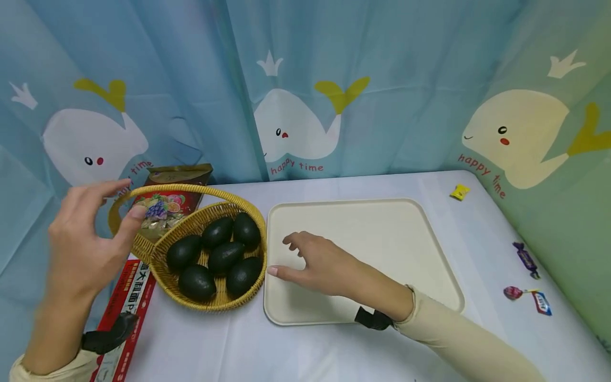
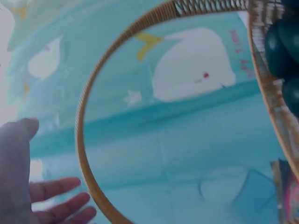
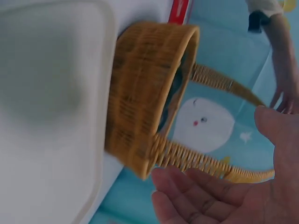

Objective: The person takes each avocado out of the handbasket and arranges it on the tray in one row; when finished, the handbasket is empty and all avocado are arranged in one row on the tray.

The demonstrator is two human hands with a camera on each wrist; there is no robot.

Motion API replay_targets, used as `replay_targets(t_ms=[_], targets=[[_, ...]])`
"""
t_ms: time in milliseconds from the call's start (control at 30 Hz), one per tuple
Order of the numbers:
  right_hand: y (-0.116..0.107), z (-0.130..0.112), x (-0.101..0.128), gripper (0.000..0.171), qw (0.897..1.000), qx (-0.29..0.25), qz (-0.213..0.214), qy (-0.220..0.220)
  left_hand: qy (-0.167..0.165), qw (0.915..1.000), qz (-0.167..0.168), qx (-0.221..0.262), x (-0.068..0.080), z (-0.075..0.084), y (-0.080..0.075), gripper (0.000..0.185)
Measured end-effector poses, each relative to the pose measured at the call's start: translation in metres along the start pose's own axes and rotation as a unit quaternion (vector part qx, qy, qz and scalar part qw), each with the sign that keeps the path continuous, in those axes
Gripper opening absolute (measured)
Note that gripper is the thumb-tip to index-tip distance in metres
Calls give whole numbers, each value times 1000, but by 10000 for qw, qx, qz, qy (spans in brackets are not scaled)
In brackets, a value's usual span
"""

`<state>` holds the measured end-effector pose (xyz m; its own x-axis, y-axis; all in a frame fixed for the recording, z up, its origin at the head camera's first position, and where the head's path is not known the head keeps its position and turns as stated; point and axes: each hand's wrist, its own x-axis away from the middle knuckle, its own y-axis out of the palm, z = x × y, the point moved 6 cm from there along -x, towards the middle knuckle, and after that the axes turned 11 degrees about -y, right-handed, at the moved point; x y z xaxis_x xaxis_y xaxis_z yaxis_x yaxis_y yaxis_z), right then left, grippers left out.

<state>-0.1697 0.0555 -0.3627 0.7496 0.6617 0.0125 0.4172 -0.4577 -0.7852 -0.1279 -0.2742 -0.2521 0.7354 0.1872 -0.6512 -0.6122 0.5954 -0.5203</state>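
basket (image 1: pixel 221 298) of avocados (image 1: pixel 226 258) stands on the table (image 1: pixel 238 350) left of the tray (image 1: pixel 382 228), left hand (image 1: pixel 88 241) near its handle (image 1: pixel 200 189), right hand (image 1: pixel 317 262) over the tray, both loosely spread and empty, and a lopsided lift could tip the avocados out.

**Whale-print curtain (image 1: pixel 406 48) behind, wrapped sweets to the right**

White whales (image 1: pixel 303 132) with yellow tails, small crowns and the words "happy time" repeat across the blue curtain, which turns greenish at the right. On the white surface (image 1: pixel 191 350), a yellow-wrapped candy (image 1: pixel 460 192) lies at the far right. Nearer are a purple twist-wrapped candy (image 1: pixel 527 260), then a pinkish lollipop (image 1: pixel 513 293) beside a small blue-and-red packet (image 1: pixel 542 303). At the left stand a fruit-printed bag (image 1: pixel 164 207) and, nearer, a long red-and-white box (image 1: pixel 138 302).
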Motion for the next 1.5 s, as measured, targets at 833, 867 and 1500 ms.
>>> replay_targets(t_ms=[833, 867, 1500], targets=[[79, -61, -80, 47, 9552, 2069, -1638, -1338, -2589, 9510, -1353, -1017, -2, -73, 6, 57], [82, -62, -83, 46, 9514, 2148, -1802, -1271, -2594, 9509, -1357, -1007, -2, -73, 6, 57], [98, -62, -100, 62, 9332, 2326, -2479, -1167, -2649, 9479, -1409, -1071, 1, -71, 11, 59]])
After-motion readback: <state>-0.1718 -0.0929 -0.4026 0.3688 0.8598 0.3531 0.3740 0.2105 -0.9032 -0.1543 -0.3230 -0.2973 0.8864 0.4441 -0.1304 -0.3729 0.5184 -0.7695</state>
